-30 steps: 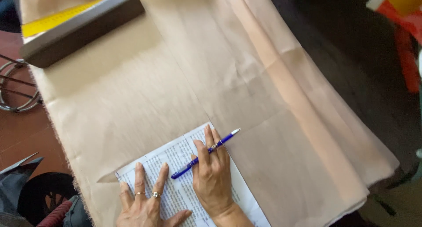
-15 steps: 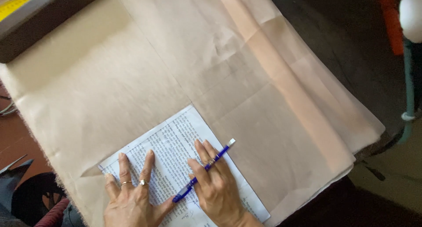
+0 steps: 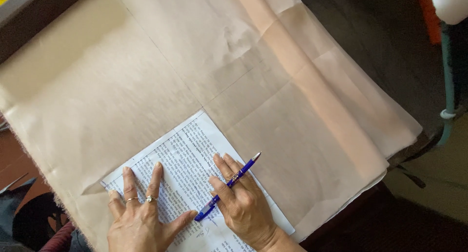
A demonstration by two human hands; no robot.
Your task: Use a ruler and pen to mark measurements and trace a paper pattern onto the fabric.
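**Both hands flat on the printed sheet, pen tucked between the right fingers**

Everything here sits in the bottom middle of the frame. A printed paper sheet (image 3: 195, 159) lies on top of a big piece of beige fabric (image 3: 146, 86), and the sheet is turned diagonally: its long edge runs from the lower left up toward the centre, with one corner poking up around mid-frame.

The left hand (image 3: 141, 218) is spread wide, palm down, fingers fanned out and pressing on the lower left part of the sheet. There are rings on two fingers. The right hand (image 3: 241, 203) is just beside it, also flat on the paper, closer to the sheet's right edge. It isn't really gripping anything hard; a blue pen (image 3: 229, 184) is loosely pinched between its fingers, lying across the knuckles.

The pen's long axis runs from lower left to upper right. I honestly can't tell which end is the writing tip.

The fabric has a lighter folded strip running diagonally off to the right, over a dark table (image 3: 380, 47).
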